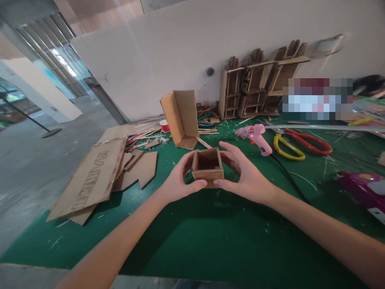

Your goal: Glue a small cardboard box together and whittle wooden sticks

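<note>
A small open-topped cardboard box (208, 174) is held between my two hands, above the green table. My left hand (182, 176) grips its left side, the thumb pressed at the front lower corner. On the other side my right hand (240, 172) has its thumb against the front and its fingers curving round behind, the index finger raised off the box. The inside of the box is dark. Just behind it stands a larger folded cardboard piece (182, 118), partly open toward me.
Cardboard sheets (87, 176) and cut scraps (147, 170) lie at left. A pink glue gun (260, 140) with a black cord, red-and-yellow-handled scissors (288, 148) and a purple object (363, 190) lie at right. Cardboard structures (255, 90) lean on the wall. A red-and-white spool (164, 125) sits behind.
</note>
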`<control>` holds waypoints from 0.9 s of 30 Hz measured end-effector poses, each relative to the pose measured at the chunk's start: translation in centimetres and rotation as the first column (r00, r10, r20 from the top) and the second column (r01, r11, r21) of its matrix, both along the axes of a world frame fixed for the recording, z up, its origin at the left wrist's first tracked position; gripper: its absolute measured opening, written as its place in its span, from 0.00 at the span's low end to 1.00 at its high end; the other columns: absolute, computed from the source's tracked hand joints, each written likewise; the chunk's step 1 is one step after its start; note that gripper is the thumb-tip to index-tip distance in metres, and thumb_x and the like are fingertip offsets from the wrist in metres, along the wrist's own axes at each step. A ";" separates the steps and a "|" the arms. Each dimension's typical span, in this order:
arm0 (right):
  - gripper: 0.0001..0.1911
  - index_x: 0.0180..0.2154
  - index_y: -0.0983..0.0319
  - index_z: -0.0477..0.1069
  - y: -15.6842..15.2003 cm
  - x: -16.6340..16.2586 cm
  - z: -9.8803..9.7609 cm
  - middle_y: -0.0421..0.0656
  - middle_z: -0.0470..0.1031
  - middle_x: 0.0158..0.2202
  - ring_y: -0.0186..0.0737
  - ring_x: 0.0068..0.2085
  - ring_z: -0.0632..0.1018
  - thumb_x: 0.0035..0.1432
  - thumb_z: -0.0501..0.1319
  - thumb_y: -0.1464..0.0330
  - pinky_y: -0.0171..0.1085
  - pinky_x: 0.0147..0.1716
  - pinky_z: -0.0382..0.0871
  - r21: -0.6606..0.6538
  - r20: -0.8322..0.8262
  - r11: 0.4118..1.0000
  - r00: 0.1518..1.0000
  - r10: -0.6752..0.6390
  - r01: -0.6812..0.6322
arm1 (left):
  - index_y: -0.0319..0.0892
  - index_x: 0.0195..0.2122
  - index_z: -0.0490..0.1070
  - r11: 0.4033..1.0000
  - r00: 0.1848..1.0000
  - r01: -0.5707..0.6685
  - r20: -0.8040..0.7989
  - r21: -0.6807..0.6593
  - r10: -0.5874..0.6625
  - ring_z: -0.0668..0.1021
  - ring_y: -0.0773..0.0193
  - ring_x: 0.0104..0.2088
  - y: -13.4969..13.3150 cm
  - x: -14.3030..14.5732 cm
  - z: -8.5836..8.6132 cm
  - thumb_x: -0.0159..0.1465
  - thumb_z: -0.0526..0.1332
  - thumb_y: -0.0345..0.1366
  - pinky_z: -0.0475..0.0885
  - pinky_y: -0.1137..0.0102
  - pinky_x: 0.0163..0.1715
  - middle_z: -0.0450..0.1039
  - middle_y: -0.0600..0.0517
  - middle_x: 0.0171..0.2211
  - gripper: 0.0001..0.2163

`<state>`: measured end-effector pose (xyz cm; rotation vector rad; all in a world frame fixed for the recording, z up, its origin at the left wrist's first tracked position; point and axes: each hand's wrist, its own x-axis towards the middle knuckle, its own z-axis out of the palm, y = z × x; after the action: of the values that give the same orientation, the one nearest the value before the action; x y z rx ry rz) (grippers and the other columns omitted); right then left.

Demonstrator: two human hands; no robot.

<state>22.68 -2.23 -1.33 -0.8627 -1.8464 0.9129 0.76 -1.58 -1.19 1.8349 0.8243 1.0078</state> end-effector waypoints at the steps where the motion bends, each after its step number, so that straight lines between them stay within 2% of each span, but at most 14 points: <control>1: 0.45 0.64 0.54 0.45 0.1 0.0 -0.2 0.51 0.64 0.60 0.50 0.61 0.65 0.51 0.67 0.61 0.57 0.61 0.55 0.018 0.002 1.000 1.000 0.006 -0.006 | 0.44 0.59 0.56 1.000 1.000 -0.001 0.006 -0.001 0.001 0.69 0.50 0.58 0.1 0.0 -0.1 0.56 0.67 0.42 0.68 0.56 0.56 0.63 0.42 0.59 0.32; 5: 0.49 0.66 0.53 0.41 0.3 0.2 -0.7 0.51 0.61 0.62 0.52 0.62 0.63 0.50 0.68 0.60 0.58 0.61 0.55 0.053 0.045 0.998 0.999 0.024 -0.027 | 0.44 0.57 0.57 1.000 1.000 -0.005 -0.024 0.022 0.006 0.71 0.52 0.56 0.1 -0.1 -0.1 0.57 0.66 0.42 0.68 0.56 0.56 0.65 0.43 0.56 0.29; 12: 0.47 0.64 0.56 0.50 0.4 0.6 -0.3 0.50 0.64 0.61 0.52 0.60 0.66 0.47 0.69 0.57 0.54 0.59 0.62 0.096 0.135 0.993 0.988 -0.077 0.064 | 0.43 0.58 0.57 0.999 0.998 0.001 -0.065 0.034 0.001 0.69 0.52 0.57 -0.2 -0.2 0.3 0.55 0.68 0.39 0.66 0.56 0.57 0.64 0.43 0.57 0.31; 18: 0.46 0.63 0.56 0.52 0.3 0.7 0.1 0.50 0.65 0.60 0.52 0.60 0.67 0.46 0.70 0.57 0.54 0.59 0.63 0.121 0.139 0.990 0.986 -0.093 0.076 | 0.45 0.60 0.55 0.999 0.997 0.039 -0.070 0.020 -0.037 0.67 0.50 0.60 0.0 -0.4 0.0 0.55 0.68 0.40 0.65 0.55 0.59 0.61 0.42 0.60 0.34; 22: 0.48 0.64 0.56 0.49 0.2 0.6 -0.3 0.50 0.64 0.61 0.51 0.61 0.66 0.47 0.70 0.58 0.54 0.60 0.61 0.072 0.050 0.996 0.998 -0.050 0.046 | 0.48 0.63 0.50 0.998 0.995 0.049 -0.083 0.032 -0.046 0.62 0.49 0.63 0.0 -0.2 0.0 0.49 0.72 0.38 0.60 0.54 0.62 0.56 0.43 0.64 0.44; 27: 0.53 0.65 0.55 0.44 0.4 0.3 -0.8 0.51 0.58 0.64 0.52 0.63 0.62 0.45 0.71 0.60 0.54 0.61 0.59 0.104 0.026 0.993 0.998 0.059 -0.061 | 0.44 0.57 0.59 0.999 0.997 -0.002 -0.071 0.036 0.005 0.70 0.51 0.57 0.0 0.1 0.3 0.49 0.72 0.37 0.66 0.56 0.57 0.66 0.44 0.56 0.35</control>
<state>22.99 -1.87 -2.13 -0.7595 -1.9311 0.8377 0.83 -1.56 -0.90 1.9092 0.8573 0.9703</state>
